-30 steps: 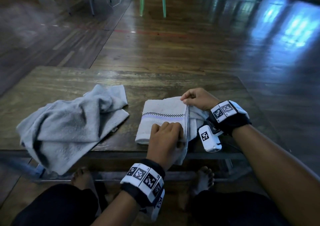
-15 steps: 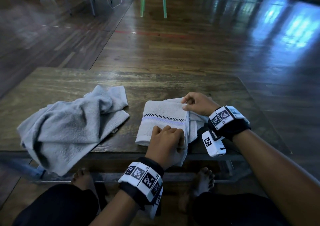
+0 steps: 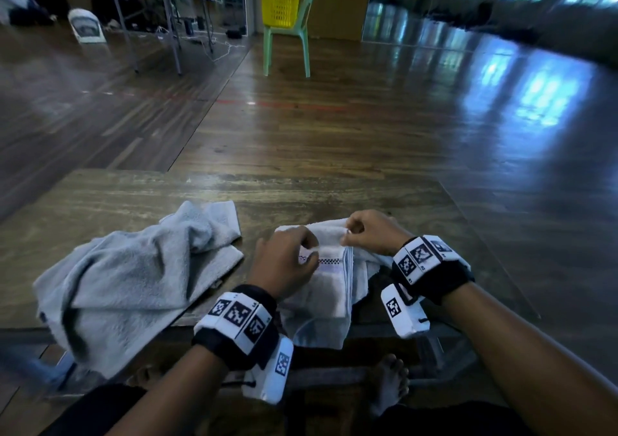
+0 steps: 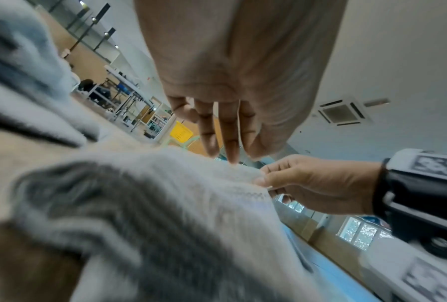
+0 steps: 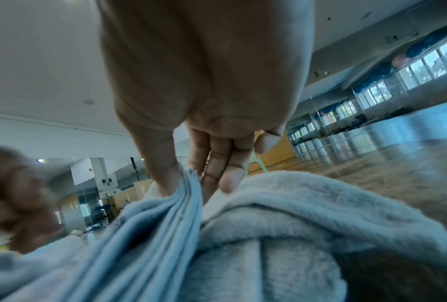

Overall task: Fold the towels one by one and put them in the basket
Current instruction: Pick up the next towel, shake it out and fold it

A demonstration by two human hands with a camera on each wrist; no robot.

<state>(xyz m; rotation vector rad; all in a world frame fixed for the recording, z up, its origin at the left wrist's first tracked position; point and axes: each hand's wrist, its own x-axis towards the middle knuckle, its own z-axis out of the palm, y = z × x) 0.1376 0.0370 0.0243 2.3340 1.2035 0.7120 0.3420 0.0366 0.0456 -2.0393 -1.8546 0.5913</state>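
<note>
Both hands pinch the folded towel (image 3: 329, 288) (left hand (image 3: 284, 265), right hand (image 3: 371, 233)); crumpled towel (image 3: 133, 275) lies left of it.

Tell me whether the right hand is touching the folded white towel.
Touching. The right wrist view shows the right hand pinching the folded white towel's stacked edges between thumb and fingers; the head view agrees.

left hand (image 3: 284, 261) hides towel's (image 3: 329, 288) left part.
</note>
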